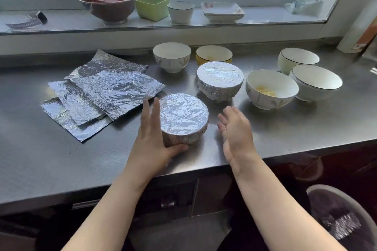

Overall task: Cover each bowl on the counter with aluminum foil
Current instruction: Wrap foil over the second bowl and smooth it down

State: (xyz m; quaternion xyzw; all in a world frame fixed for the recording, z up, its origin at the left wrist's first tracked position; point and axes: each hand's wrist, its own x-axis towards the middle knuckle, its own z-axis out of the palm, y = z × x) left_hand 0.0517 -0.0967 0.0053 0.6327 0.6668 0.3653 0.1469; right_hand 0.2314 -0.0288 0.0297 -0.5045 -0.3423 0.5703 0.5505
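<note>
A foil-covered bowl (183, 117) sits near the counter's front edge. My left hand (152, 138) grips its left side, thumb under the front, fingers along the rim. My right hand (234, 130) hovers open just right of it, not touching. A second foil-covered bowl (220, 82) stands behind. Uncovered bowls: a white one (172, 56), a yellow one (213, 54), a white one holding yellow food (272, 88), and two white black-rimmed ones (297, 59) (316, 81). Several loose foil sheets (106, 91) lie to the left.
The steel counter (51, 159) has its front edge just below my hands. On the window sill stand stacked red bowls (106, 0), a green container (152, 7), a white cup (180, 12), square plates (222, 11) and a watch (30, 19). A bin (338, 216) stands lower right.
</note>
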